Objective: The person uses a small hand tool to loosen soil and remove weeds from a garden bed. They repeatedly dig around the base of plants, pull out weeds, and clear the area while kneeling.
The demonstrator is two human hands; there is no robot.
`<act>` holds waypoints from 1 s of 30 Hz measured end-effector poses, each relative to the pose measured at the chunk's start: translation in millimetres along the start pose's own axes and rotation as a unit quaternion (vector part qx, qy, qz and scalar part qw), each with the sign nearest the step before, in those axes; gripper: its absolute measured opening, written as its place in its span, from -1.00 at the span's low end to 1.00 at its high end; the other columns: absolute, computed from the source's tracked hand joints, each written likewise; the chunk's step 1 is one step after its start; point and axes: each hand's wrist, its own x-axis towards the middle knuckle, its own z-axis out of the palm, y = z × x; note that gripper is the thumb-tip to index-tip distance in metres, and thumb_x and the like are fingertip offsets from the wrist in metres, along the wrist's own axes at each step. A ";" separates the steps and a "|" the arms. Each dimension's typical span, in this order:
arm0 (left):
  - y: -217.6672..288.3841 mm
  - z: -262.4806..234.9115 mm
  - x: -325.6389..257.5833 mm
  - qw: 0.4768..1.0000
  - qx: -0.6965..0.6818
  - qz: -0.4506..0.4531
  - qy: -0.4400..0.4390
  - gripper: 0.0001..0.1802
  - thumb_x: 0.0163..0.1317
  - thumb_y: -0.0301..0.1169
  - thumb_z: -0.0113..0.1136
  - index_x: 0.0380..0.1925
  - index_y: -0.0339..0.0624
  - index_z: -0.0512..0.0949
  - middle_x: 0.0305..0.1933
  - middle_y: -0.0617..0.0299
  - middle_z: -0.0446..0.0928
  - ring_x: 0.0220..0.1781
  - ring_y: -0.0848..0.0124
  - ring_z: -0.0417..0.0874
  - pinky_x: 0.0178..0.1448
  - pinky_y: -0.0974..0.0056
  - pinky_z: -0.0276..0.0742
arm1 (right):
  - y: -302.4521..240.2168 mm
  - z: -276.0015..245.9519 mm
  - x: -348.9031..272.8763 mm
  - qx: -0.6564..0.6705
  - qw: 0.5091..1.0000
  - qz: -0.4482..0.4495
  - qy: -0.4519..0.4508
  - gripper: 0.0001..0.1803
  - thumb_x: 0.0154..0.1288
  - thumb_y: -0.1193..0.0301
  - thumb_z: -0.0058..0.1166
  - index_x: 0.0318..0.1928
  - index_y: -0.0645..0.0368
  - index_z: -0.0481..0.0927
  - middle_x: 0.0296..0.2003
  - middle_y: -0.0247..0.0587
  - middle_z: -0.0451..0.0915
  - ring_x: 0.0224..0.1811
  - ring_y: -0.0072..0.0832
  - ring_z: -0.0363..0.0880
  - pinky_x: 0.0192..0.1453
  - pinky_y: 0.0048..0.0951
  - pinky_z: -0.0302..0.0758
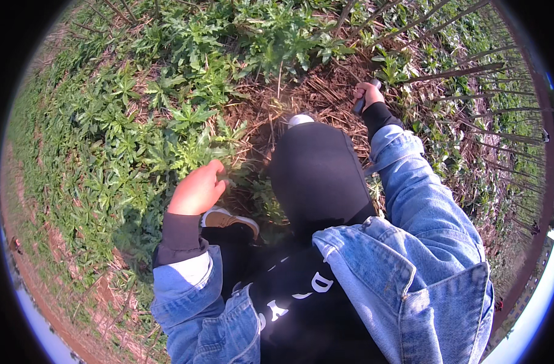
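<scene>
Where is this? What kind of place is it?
Probably a farm field or garden outdoors: leafy green plants cover much of the ground, straw lies on brown soil, and many thin stalks line the right side.

The jacket (422, 188) is faded blue with a paler lining (359, 282); the shirt (304, 327) is black with white print (277, 310); the trousers (319, 170) are plain black. The left shoe (228, 223) is tan, white-edged. The handle (358, 107) is dark grey, leaves (189, 115) green, straw (325, 88) tan, soil (240, 112) reddish brown
</scene>
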 end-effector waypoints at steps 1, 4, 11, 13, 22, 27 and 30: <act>-0.4 -1.2 1.9 1.000 -0.005 0.002 0.003 -0.71 0.14 -0.31 0.17 -0.16 -0.15 0.42 -0.34 0.00 0.57 -0.25 0.05 0.60 -0.20 0.09 0.49 | -3.3 0.7 2.6 0.011 1.000 -0.024 0.011 -0.86 0.15 0.54 -0.05 -0.52 0.09 0.34 -0.68 -0.39 0.27 -0.69 -0.51 0.26 -0.57 -0.43 0.28; -0.4 -2.1 4.8 1.000 -0.008 -0.001 0.005 -0.71 0.14 -0.32 0.17 -0.16 -0.16 0.42 -0.34 -0.01 0.57 -0.26 0.05 0.60 -0.20 0.09 0.49 | -11.4 -0.4 3.6 0.048 0.996 -0.080 0.011 -0.86 0.16 0.55 -0.05 -0.49 0.09 0.32 -0.67 -0.41 0.25 -0.68 -0.53 0.23 -0.55 -0.44 0.28; -4.6 2.0 11.7 0.997 -0.026 0.046 0.054 -0.73 0.17 -0.34 0.19 -0.20 -0.18 0.39 -0.54 0.04 0.47 -0.46 0.07 0.51 -0.37 0.08 0.37 | 30.7 -50.3 -70.5 -0.129 0.987 -0.087 0.046 -0.77 0.09 0.57 0.04 -0.18 0.23 0.49 -0.67 -0.41 0.27 -0.71 -0.58 0.24 -0.58 -0.49 0.24; -6.0 2.7 13.6 0.997 -0.018 0.052 0.056 -0.73 0.16 -0.36 0.19 -0.20 -0.19 0.39 -0.54 0.04 0.47 -0.47 0.07 0.51 -0.37 0.09 0.37 | 61.3 -70.6 -96.2 -0.202 0.976 -0.035 0.076 -0.75 0.06 0.58 0.05 -0.18 0.31 0.50 -0.67 -0.34 0.37 -0.71 -0.54 0.36 -0.63 -0.48 0.31; 0.3 1.9 27.9 1.000 -0.018 -0.007 -0.023 -0.74 0.15 -0.41 0.20 -0.19 -0.24 0.42 -0.48 0.05 0.50 -0.42 0.16 0.54 -0.30 0.15 0.45 | 102.2 -44.9 -30.4 -0.325 0.939 -0.069 0.092 -0.90 0.05 0.50 0.14 -0.38 0.19 0.52 -0.59 -0.42 0.46 -0.58 -0.62 0.41 -0.49 -0.49 0.37; -6.1 2.1 32.8 0.996 -0.014 -0.056 -0.063 -0.72 0.16 -0.37 0.20 -0.17 -0.24 0.42 -0.43 0.05 0.52 -0.37 0.15 0.56 -0.26 0.14 0.45 | 112.0 -35.2 0.7 -0.482 0.860 -0.150 0.077 -0.74 0.10 0.34 0.11 -0.20 0.19 0.61 -0.45 -0.17 0.63 -0.41 -0.44 0.59 -0.23 -0.39 0.49; -8.0 3.9 38.9 0.995 -0.035 -0.069 -0.070 -0.70 0.17 -0.33 0.18 -0.15 -0.23 0.42 -0.39 0.02 0.55 -0.31 0.10 0.59 -0.24 0.11 0.46 | 134.9 -44.2 -9.3 -0.445 0.882 -0.136 0.072 -0.67 0.16 0.37 0.10 -0.04 0.15 0.59 -0.36 -0.17 0.66 -0.31 -0.46 0.63 -0.14 -0.44 0.52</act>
